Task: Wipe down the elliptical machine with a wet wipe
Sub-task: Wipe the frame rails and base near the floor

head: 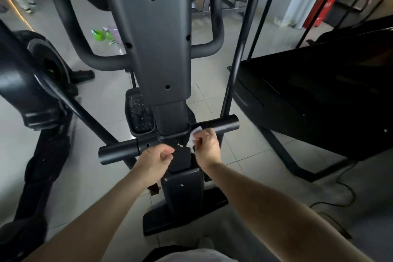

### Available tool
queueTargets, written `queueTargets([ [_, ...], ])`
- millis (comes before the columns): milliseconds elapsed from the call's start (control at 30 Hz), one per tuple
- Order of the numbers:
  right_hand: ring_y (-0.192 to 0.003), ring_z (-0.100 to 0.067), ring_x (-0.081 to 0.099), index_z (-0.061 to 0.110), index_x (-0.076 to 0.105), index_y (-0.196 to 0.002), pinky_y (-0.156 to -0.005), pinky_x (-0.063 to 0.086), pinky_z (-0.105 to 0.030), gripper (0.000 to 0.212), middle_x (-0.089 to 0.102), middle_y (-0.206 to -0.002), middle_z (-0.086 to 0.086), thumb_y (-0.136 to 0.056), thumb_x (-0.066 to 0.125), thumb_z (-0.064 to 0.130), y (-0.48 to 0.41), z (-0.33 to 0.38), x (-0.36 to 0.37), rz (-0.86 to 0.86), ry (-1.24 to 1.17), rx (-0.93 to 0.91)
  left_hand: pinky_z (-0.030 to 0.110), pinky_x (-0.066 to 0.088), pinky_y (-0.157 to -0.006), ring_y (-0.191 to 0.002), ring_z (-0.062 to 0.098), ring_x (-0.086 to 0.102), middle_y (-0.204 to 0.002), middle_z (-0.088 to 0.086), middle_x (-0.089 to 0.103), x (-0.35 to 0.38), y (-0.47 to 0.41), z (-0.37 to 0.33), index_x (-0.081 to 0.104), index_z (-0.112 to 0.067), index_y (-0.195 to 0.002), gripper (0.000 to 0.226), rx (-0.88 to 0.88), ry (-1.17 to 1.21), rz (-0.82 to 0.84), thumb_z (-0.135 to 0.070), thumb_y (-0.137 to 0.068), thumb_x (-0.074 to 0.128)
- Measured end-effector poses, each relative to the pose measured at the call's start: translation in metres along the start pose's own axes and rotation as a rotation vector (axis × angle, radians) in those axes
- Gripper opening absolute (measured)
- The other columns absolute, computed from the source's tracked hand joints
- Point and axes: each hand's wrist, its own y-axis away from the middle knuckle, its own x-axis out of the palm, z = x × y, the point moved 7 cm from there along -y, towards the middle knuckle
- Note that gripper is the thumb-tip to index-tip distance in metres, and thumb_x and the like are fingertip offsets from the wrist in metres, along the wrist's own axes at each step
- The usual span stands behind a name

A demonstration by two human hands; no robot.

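The person is standing over the elliptical machine [153,49], leaning in toward its grey centre column, and both bare arms are reaching down to the black crossbar [119,152] low on the frame. The right hand [207,148] is pinching the wet wipe [194,136], a crumpled white piece, and its grip is closing round that wipe right where the crossbar is meeting the column, on the right side of the joint. The wipe is touching the bar there, bunched between fingers and thumb.

The left hand [155,159] is hovering just beside the left half of the crossbar, close to the column. Its grip is clenched, fingers curling in against the thumb, with nothing showing inside it. A tiny white scrap [180,145] is sitting on the column between the two hands.

Behind the crossbar a studded black pedal [139,112] is peeking out left of the column. All of this is standing on a pale tiled floor [106,91]. Off to the left another dark machine [32,83] is blurring past, and to the right a big black machine [319,91] is filling the side, with a cable [340,195] trailing on the floor near it. Further back, a green bottle [98,35] is standing on the floor, and a red box [319,13] is showing far right.
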Motion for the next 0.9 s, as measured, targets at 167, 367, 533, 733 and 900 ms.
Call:
queueTargets([
  [167, -0.081, -0.002, 0.046, 0.009, 0.066, -0.105, -0.086, 0.045, -0.020, 0.014, 0.046, -0.114, 0.001, -0.099, 0.055, 0.003, -0.033, -0.047, -0.069, -0.176, 0.011, 0.203, 0.018, 0.053, -0.080, -0.082, -0.004, 0.068, -0.103, -0.020, 0.069, -0.016, -0.005, -0.003, 0.068, -0.033, -0.114, 0.018, -0.034, 0.020, -0.037, -0.025, -0.100, 0.059],
  [367, -0.077, 0.000, 0.048, 0.009, 0.064, -0.101, -0.076, 0.041, -0.015, 0.014, 0.049, -0.112, -0.001, -0.096, 0.055, -0.001, -0.024, -0.054, -0.047, -0.225, -0.139, 0.383, 0.013, 0.048, -0.073, -0.074, -0.006, 0.067, -0.097, -0.019, 0.070, -0.015, -0.016, -0.009, 0.069, -0.029, -0.114, 0.018, -0.044, 0.059, -0.075, -0.023, -0.099, 0.060],
  [533, -0.085, -0.007, 0.056, 0.016, 0.068, -0.081, -0.082, 0.045, -0.017, 0.017, 0.056, -0.101, 0.007, -0.088, 0.066, 0.001, -0.014, -0.051, -0.020, -0.135, -0.233, 0.338, 0.030, 0.059, -0.085, -0.077, -0.003, 0.070, -0.098, -0.019, 0.071, -0.013, -0.024, -0.008, 0.070, -0.032, -0.112, 0.017, -0.080, 0.099, -0.055, -0.024, -0.099, 0.061],
  [733, -0.072, 0.000, 0.049, 0.026, 0.058, -0.081, -0.081, 0.045, -0.025, 0.022, 0.054, -0.103, 0.003, -0.096, 0.058, 0.009, -0.045, -0.072, -0.083, -0.323, -0.148, 0.379, 0.017, 0.048, -0.069, -0.073, 0.001, 0.071, -0.103, -0.016, 0.070, -0.019, -0.028, -0.010, 0.067, -0.035, -0.109, 0.016, -0.115, 0.099, -0.099, -0.025, -0.099, 0.061],
  [900, -0.083, -0.005, 0.055, 0.027, 0.059, -0.079, -0.083, 0.048, -0.025, 0.028, 0.054, -0.101, 0.010, -0.091, 0.054, 0.003, -0.025, -0.031, -0.033, -0.183, -0.171, 0.213, 0.016, 0.048, -0.067, -0.073, 0.004, 0.072, -0.100, -0.012, 0.072, -0.022, -0.022, -0.002, 0.070, -0.034, -0.108, 0.017, -0.180, 0.155, -0.167, -0.023, -0.098, 0.062],
])
